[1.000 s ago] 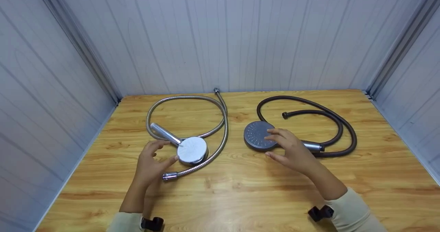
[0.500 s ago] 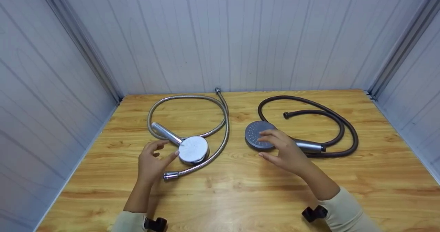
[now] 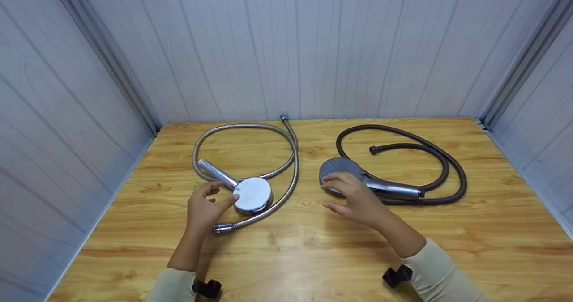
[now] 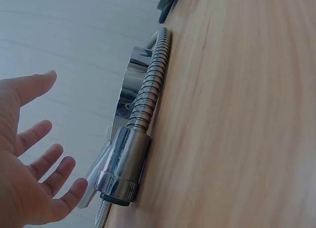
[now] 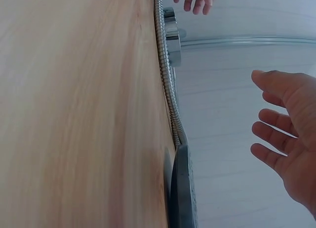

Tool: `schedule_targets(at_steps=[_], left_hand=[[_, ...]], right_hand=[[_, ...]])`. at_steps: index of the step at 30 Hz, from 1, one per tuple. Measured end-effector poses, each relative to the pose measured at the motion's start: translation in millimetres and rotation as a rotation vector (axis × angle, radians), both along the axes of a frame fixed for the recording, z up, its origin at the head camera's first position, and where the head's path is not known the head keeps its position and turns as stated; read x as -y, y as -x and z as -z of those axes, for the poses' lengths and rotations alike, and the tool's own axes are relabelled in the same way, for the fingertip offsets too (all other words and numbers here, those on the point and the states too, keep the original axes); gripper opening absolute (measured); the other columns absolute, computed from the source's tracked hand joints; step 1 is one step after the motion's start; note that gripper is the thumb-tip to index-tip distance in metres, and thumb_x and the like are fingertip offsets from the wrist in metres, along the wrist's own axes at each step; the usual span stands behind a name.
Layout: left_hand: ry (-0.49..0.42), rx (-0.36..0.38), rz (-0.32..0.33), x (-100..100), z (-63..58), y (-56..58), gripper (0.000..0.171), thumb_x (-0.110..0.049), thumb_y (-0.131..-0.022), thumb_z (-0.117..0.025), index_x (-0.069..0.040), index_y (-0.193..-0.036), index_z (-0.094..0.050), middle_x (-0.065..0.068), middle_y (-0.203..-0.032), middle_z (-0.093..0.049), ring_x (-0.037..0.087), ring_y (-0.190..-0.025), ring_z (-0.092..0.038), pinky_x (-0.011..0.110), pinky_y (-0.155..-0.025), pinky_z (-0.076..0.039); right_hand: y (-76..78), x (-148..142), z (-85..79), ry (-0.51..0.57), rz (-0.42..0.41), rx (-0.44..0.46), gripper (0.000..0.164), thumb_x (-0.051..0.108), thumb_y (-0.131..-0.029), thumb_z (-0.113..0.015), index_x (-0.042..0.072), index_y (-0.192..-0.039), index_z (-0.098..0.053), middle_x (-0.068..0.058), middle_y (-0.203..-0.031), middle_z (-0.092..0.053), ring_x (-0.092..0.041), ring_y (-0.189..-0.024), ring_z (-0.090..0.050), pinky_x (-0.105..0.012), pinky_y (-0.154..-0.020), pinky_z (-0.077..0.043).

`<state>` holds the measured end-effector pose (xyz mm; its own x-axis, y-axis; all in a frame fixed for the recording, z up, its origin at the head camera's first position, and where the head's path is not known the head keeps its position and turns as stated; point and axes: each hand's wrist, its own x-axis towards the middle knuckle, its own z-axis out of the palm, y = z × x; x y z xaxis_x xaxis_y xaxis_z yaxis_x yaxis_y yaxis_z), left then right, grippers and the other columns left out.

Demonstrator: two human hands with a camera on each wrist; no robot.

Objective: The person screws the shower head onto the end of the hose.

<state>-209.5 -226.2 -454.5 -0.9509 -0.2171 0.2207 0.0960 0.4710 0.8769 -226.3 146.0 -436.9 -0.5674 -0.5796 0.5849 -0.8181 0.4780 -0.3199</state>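
Note:
A chrome shower head with a white face (image 3: 252,194) lies on the wooden table, its handle pointing up and left. Beside it hovers my left hand (image 3: 203,210), thumb and fingers spread and holding nothing. In the left wrist view the metal hose's end fitting (image 4: 123,164) lies on the tabletop, apart from the fingers (image 4: 59,173). To the right lies a grey-faced shower head (image 3: 331,168) with a chrome handle (image 3: 394,188). My right hand (image 3: 356,203) is raised over its near edge and covers part of the face. In the right wrist view this hand's fingers (image 5: 276,134) grip nothing.
A silver hose (image 3: 293,176) loops round the left shower head, one end near the back wall (image 3: 286,51). The dark hose (image 3: 459,172) of the other curls at the right, its free end (image 3: 373,150) inside the loop. Panelled walls stand on both sides.
My right hand has moved left and slightly down, uncovering more of the grey shower head's handle. My left hand has shifted slightly right. Both shower heads lie where they were.

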Motion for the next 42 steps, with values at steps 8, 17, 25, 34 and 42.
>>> schedule_targets(at_steps=[8,17,25,34,42], left_hand=[[-0.010,0.031,-0.002,-7.5,0.6,4.0,0.048,-0.016,-0.072,-0.086,0.003,-0.112,-0.066,0.018,-0.118,-0.059,0.033,-0.112,-0.053,0.050,-0.093,-0.045],[0.038,0.107,-0.003,-16.1,-2.1,7.4,0.052,-0.021,-0.071,-0.087,0.001,-0.114,-0.067,0.017,-0.121,-0.059,0.035,-0.116,-0.052,0.049,-0.097,-0.040],[0.103,0.104,0.007,-23.1,0.7,12.1,0.057,-0.023,-0.070,-0.088,0.000,-0.118,-0.067,0.018,-0.123,-0.057,0.037,-0.117,-0.051,0.050,-0.098,-0.039],[0.161,0.052,0.007,-29.1,7.6,14.3,0.056,-0.021,-0.066,-0.089,0.000,-0.113,-0.070,0.019,-0.116,-0.060,0.035,-0.111,-0.054,0.049,-0.094,-0.042],[0.214,0.059,0.032,-32.0,12.3,15.2,0.060,-0.024,-0.064,-0.090,0.001,-0.114,-0.069,0.019,-0.118,-0.061,0.035,-0.115,-0.052,0.048,-0.098,-0.040]], right_hand=[[4.6,9.7,4.8,-0.003,-0.021,0.023,0.033,0.014,-0.080,-0.080,0.006,-0.109,-0.067,-0.012,-0.118,-0.061,-0.027,-0.113,-0.056,-0.041,-0.090,-0.049],[11.1,18.4,6.5,-0.025,-0.040,0.084,0.035,0.015,-0.081,-0.079,0.004,-0.112,-0.066,-0.013,-0.122,-0.060,-0.031,-0.115,-0.055,-0.046,-0.093,-0.046],[19.8,28.5,13.4,-0.026,-0.049,0.146,0.033,0.014,-0.081,-0.079,0.004,-0.110,-0.067,-0.014,-0.122,-0.060,-0.031,-0.116,-0.054,-0.047,-0.097,-0.043],[26.8,37.3,21.7,0.018,-0.064,0.160,0.033,0.013,-0.080,-0.080,0.004,-0.109,-0.067,-0.015,-0.118,-0.061,-0.031,-0.113,-0.056,-0.046,-0.096,-0.044],[32.6,43.8,29.1,0.021,-0.075,0.208,0.032,0.014,-0.081,-0.079,0.002,-0.109,-0.067,-0.018,-0.118,-0.060,-0.031,-0.110,-0.057,-0.043,-0.091,-0.048]])
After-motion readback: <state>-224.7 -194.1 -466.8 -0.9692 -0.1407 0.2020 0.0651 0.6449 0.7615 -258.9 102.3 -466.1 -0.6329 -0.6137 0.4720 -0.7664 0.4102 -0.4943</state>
